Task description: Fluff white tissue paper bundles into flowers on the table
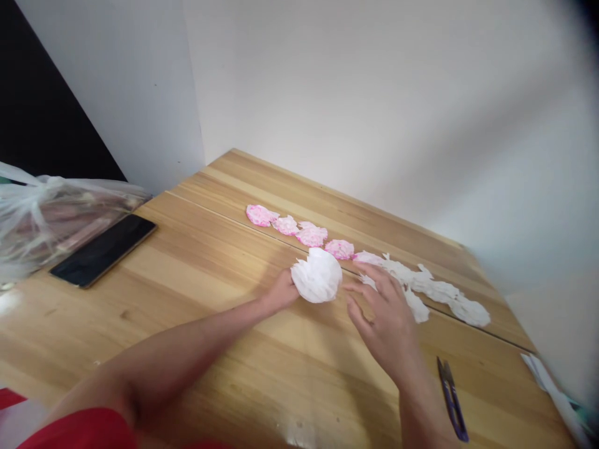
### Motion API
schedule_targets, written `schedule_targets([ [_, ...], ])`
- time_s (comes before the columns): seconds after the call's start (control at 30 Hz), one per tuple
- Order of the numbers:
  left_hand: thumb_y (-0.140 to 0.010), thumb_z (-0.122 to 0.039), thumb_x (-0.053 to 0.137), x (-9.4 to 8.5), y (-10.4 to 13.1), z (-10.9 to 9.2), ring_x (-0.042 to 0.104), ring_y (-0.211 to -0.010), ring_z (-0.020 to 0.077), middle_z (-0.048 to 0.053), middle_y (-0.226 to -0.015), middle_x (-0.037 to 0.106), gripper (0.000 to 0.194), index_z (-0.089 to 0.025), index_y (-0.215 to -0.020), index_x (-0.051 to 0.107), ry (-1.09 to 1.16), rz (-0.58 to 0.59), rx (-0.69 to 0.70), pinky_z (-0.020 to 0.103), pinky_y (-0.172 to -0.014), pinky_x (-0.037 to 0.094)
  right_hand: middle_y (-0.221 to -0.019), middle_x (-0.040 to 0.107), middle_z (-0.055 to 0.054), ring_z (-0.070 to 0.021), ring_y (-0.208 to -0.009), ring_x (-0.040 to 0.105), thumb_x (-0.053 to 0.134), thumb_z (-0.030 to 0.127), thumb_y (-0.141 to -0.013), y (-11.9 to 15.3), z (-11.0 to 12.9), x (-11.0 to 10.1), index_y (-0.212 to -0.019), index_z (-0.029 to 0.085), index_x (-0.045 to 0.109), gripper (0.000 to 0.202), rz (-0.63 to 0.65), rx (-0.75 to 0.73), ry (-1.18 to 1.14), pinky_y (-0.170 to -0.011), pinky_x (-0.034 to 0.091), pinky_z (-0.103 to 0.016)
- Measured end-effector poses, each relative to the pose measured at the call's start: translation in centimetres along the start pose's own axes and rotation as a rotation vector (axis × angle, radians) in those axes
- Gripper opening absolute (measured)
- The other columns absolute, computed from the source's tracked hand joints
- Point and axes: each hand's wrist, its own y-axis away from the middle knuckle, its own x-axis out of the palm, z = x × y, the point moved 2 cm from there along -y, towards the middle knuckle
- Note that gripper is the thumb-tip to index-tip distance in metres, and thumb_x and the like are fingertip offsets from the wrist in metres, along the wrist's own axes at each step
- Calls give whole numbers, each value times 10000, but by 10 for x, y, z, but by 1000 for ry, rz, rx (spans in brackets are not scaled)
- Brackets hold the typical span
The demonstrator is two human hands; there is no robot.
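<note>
A ruffled white tissue-paper flower [318,276] is held above the table by my left hand [284,290], whose fingers are mostly hidden behind it. Just to the right of the flower, my right hand [386,318] hovers with fingers apart and nothing between them. Beyond the hands runs a row of similar flowers: pink-tinted ones [312,235] on the left, white ones [440,290] on the right. My right hand partly covers some of the white ones.
Purple-handled thread snips [452,399] lie near the right forearm. On the left are a black smartphone [103,249] and a tied clear plastic bag [60,218]. White sheets [538,372] sit at the right edge of the wooden table [224,362]. A wall [374,106] stands behind.
</note>
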Motion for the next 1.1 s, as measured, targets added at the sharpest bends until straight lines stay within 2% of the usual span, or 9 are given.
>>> schedule_targets([
  [0.17,-745,-234,562,1,0,-2,629,-1044,218,102,-1136,678,307,-107,-1013,642,18,36,16,272,-918,491,-1242,542,-95,-271,-1178,482,542,230,-862,1,5,18,-943,215,611,108,58,4,-31,-965,416,-480],
  [0.37,-742,-233,575,2,-1,3,640,-1008,229,112,-1110,683,276,-108,-975,656,72,32,45,285,-900,499,-1206,561,-88,-281,-1148,492,557,208,-844,4,-1,29,-887,219,622,78,68,9,89,-929,434,-471],
  [0.73,-747,-160,560,1,-3,7,647,-976,227,112,-1039,707,226,-90,-926,679,38,5,61,294,-882,497,-1214,571,-84,-279,-1183,473,526,204,-861,3,-10,16,-875,208,630,105,65,-6,132,-949,431,-479],
  [0.83,-732,-156,585,1,-3,9,645,-983,236,114,-1049,706,231,-99,-936,677,29,2,78,297,-867,506,-1214,566,-95,-275,-1186,479,525,205,-866,2,-10,8,-917,205,625,112,22,-12,97,-974,418,-486],
  [0.97,-709,-180,610,1,-3,10,655,-948,244,122,-1018,714,191,-104,-870,681,8,3,40,289,-818,517,-1228,554,-105,-266,-1182,494,538,175,-859,1,-2,-5,-991,205,606,151,-74,-16,24,-976,421,-486],
  [1.1,-718,-187,578,3,-2,7,668,-880,213,97,-934,729,155,-110,-813,674,26,7,37,249,-761,511,-1245,547,-103,-261,-1212,474,555,129,-845,-1,12,-7,-974,206,613,161,-64,-67,-39,-994,411,-480],
])
